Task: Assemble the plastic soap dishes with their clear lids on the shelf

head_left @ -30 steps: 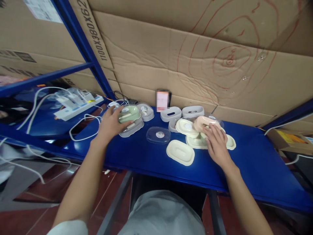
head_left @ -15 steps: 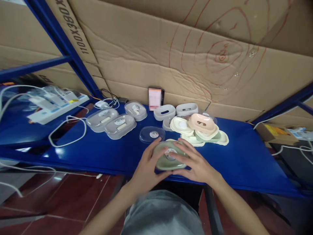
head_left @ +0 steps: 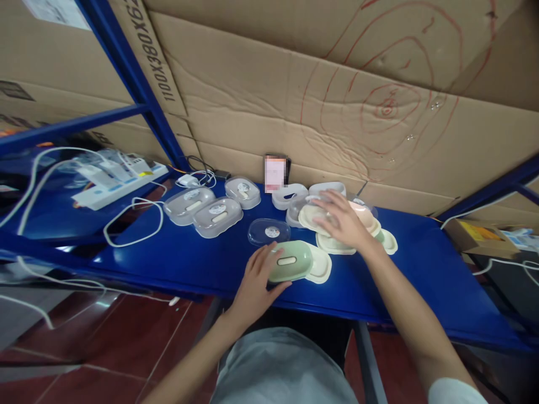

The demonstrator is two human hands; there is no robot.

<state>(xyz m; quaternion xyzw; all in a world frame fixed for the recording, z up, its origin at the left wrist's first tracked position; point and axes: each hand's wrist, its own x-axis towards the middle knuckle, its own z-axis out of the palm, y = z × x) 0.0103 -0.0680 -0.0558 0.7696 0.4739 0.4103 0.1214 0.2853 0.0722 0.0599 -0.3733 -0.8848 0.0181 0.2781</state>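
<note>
My left hand [head_left: 257, 274] grips the near end of a pale green soap dish [head_left: 291, 261] that rests on a cream tray [head_left: 320, 266] near the front edge of the blue shelf [head_left: 202, 264]. My right hand [head_left: 342, 217] lies flat on a pile of cream trays [head_left: 332, 244] and a pink soap dish [head_left: 365, 214] further back; whether its fingers grip anything is unclear. A clear oval lid [head_left: 268, 232] with a round sticker lies just behind the green dish.
Three lidded grey soap boxes [head_left: 217, 216] stand at the left, two white inserts [head_left: 290, 195] at the back by a small black device [head_left: 275, 171]. A white power strip [head_left: 122, 182] and cables [head_left: 135, 221] lie far left. Cardboard [head_left: 337, 101] backs the shelf.
The green dish went from the left side to the front, where both hands held it. Now it rests on the cream tray and my right hand has moved back onto the pile.
</note>
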